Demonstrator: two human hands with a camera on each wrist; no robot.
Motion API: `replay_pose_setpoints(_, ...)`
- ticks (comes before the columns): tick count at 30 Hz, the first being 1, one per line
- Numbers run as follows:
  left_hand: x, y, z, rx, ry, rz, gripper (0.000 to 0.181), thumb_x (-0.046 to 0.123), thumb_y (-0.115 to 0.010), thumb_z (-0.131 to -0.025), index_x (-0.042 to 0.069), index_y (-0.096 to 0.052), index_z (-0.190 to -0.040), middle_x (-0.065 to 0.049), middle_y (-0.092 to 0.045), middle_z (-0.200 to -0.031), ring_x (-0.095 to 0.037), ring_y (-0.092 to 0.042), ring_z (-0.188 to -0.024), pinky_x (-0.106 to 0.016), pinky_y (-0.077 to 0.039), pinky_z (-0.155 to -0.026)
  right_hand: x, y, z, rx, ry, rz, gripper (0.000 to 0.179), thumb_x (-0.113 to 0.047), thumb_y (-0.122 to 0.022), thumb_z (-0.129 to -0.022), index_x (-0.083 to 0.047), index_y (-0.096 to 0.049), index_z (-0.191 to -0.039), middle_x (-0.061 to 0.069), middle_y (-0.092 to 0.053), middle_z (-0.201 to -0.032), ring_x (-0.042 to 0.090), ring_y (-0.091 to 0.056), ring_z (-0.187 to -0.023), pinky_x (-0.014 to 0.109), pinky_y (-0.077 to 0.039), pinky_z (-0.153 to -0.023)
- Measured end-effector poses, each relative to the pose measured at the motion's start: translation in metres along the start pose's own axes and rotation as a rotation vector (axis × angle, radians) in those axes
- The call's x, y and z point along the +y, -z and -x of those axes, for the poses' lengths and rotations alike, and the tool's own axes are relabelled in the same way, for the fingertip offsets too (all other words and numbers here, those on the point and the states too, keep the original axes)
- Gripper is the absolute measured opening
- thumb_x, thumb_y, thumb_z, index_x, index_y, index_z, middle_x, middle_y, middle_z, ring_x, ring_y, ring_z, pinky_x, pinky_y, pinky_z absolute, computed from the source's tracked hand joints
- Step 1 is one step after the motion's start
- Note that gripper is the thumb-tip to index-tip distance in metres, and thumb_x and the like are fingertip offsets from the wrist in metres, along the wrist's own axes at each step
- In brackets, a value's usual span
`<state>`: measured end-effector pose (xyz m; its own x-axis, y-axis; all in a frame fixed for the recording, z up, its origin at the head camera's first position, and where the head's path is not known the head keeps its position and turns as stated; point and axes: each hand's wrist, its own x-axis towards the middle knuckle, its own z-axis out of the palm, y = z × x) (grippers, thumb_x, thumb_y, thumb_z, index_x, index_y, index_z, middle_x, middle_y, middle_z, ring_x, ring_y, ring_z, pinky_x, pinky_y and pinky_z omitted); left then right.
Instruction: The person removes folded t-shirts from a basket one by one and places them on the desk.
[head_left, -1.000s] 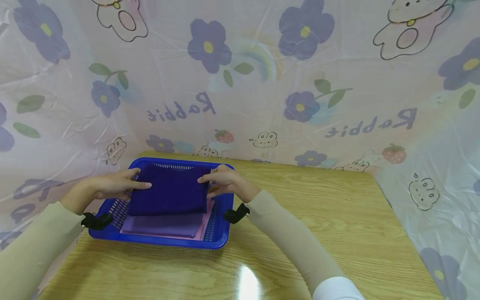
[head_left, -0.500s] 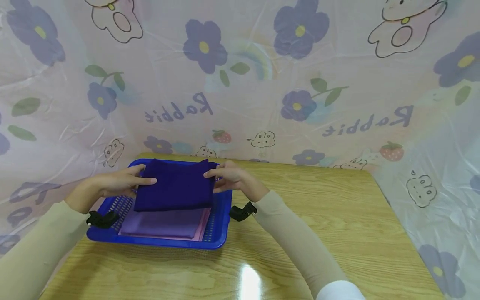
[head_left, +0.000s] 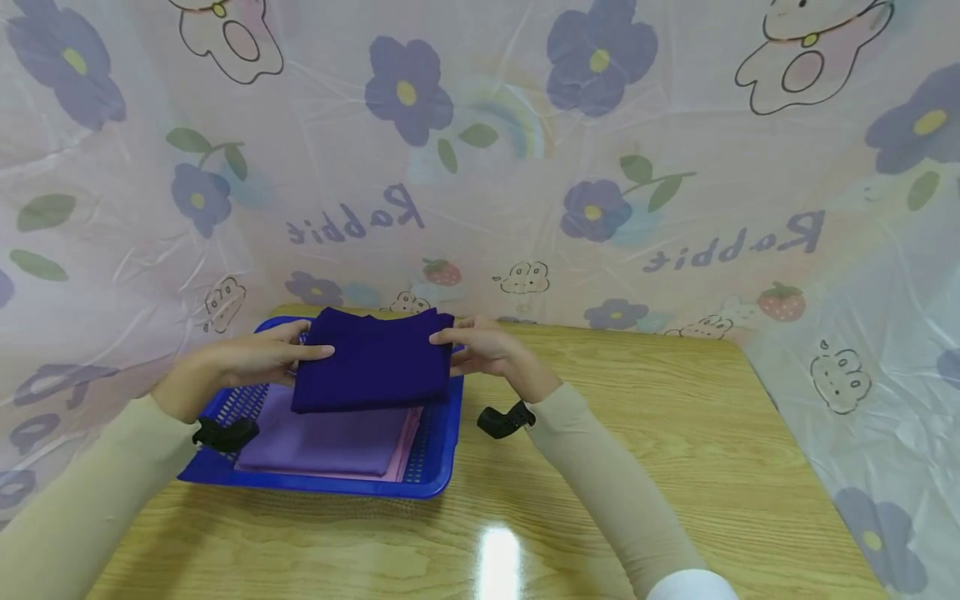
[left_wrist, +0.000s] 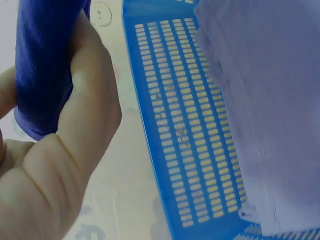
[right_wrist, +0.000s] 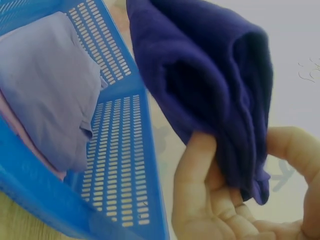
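Forearms (head_left: 615,492) angled inward; left hand (head_left: 258,358) and right hand (head_left: 489,348) pinch opposite ends of folded dark purple cloth (head_left: 378,367), thumbs (head_left: 317,352) on near face; cloth between hands, above blue basket (head_left: 442,467).

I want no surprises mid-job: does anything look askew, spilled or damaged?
Nothing visible looks spilled or damaged, the held dark cloth included. Slightly askew: in the blue basket, pink cloth sticks out past the lavender cloth above it, so their edges don't line up. Also odd: the "Rabbit" lettering on the backdrop reads mirrored.
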<state>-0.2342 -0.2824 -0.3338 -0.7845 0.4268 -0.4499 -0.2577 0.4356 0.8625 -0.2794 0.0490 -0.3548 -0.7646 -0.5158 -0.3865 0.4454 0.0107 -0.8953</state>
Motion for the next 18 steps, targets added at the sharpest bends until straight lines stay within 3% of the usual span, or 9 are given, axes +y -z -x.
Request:
replay_pose_setpoints(1, 0.001, -0.002, -0.002, -0.001, -0.005, 0.017, 0.100, 0.028, -0.056, -0.104, 0.003, 0.030, -0.150, -0.012, -0.045, -0.101, -0.014, -0.041, -0.072, -0.062, -0.031, -0.109, 0.000, 0.002, 0.001, 0.005, 0.005, 0.003, 0.053, -0.003, -0.063, -0.094, 0.008, -0.042, -0.142, 0.009, -0.066, -0.098, 0.022, -0.069, -0.077, 0.036, -0.059, -0.072)
replay_pose_setpoints(3, 0.003, -0.007, -0.004, -0.003, -0.017, 0.049, 0.099, 0.027, -0.056, -0.104, 0.004, 0.028, -0.151, -0.024, -0.037, -0.133, -0.015, -0.049, -0.082, -0.059, -0.034, -0.109, -0.001, 0.007, 0.004, 0.013, 0.021, 0.005, 0.037, -0.003, -0.063, -0.094, 0.007, -0.055, -0.129, 0.008, -0.068, -0.093, 0.021, -0.069, -0.074, 0.036, -0.059, -0.071)
replay_pose_setpoints(5, 0.005, -0.010, -0.006, -0.015, -0.037, 0.087, 0.098, 0.025, -0.055, -0.104, 0.005, 0.028, -0.151, -0.028, -0.012, -0.153, -0.016, -0.055, -0.098, -0.056, -0.037, -0.108, -0.001, 0.011, 0.006, 0.016, 0.034, 0.002, 0.010, -0.003, -0.064, -0.094, 0.001, -0.066, -0.103, 0.008, -0.068, -0.091, 0.023, -0.069, -0.076, 0.038, -0.059, -0.073)
replay_pose_setpoints(6, 0.006, -0.012, -0.008, -0.020, -0.045, 0.100, 0.097, 0.025, -0.055, -0.104, 0.006, 0.027, -0.152, -0.030, -0.013, -0.155, -0.017, -0.057, -0.103, -0.055, -0.039, -0.107, -0.001, 0.014, 0.007, 0.016, 0.041, -0.002, 0.006, -0.003, -0.064, -0.093, -0.003, -0.066, -0.088, 0.007, -0.068, -0.092, 0.023, -0.069, -0.077, 0.039, -0.059, -0.074)
replay_pose_setpoints(9, 0.009, -0.017, -0.011, -0.036, -0.075, 0.120, 0.092, 0.024, -0.053, -0.105, 0.005, 0.023, -0.154, -0.031, -0.013, -0.156, -0.023, -0.058, -0.118, -0.050, -0.044, -0.104, -0.002, 0.022, 0.011, 0.020, 0.056, -0.003, 0.028, -0.003, -0.064, -0.093, -0.011, -0.059, -0.066, 0.007, -0.066, -0.099, 0.026, -0.068, -0.082, 0.042, -0.058, -0.078)
replay_pose_setpoints(17, 0.019, -0.033, -0.022, -0.028, -0.094, 0.144, 0.096, 0.026, -0.054, -0.105, 0.008, 0.028, -0.152, -0.027, 0.015, -0.160, -0.037, -0.044, -0.134, -0.054, -0.040, -0.107, -0.007, 0.039, 0.024, 0.040, 0.070, 0.002, 0.035, -0.003, -0.064, -0.093, -0.015, -0.053, -0.063, 0.007, -0.061, -0.100, 0.026, -0.065, -0.082, 0.037, -0.057, -0.074)
replay_pose_setpoints(18, 0.021, -0.035, -0.023, -0.028, -0.099, 0.150, 0.095, 0.026, -0.055, -0.105, 0.009, 0.026, -0.153, -0.027, 0.011, -0.160, -0.038, -0.044, -0.134, -0.054, -0.040, -0.107, -0.008, 0.041, 0.026, 0.038, 0.071, 0.004, 0.033, -0.004, -0.063, -0.094, -0.015, -0.054, -0.063, 0.006, -0.061, -0.099, 0.025, -0.065, -0.081, 0.036, -0.057, -0.073)
